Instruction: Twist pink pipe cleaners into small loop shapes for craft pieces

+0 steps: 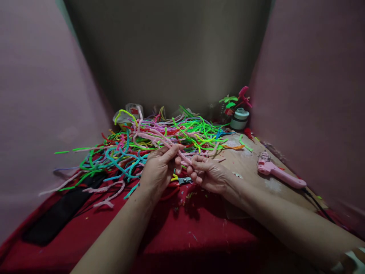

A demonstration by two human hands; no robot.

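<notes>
Pink fuzzy pipe cleaners (184, 158) run between my two hands in the middle of the view. My left hand (159, 167) pinches them between thumb and fingers, and their long ends reach back over the pile. Close beside it, my right hand (209, 173) holds their near end with its fingertips. Behind both hands spreads a tangled heap of pipe cleaners (196, 131) in green, pink, blue, yellow and red. Small pliers or cutters (184, 180) with yellow and red handles lie just below the hands, partly hidden by them.
A pink glue gun (281, 176) with a black cord lies on a brown board (253, 190) at the right. A lidded pale green jar (239, 118) stands behind it. A black flat object (57, 217) rests on the red cloth (199, 236) at the left. Pink walls flank both sides.
</notes>
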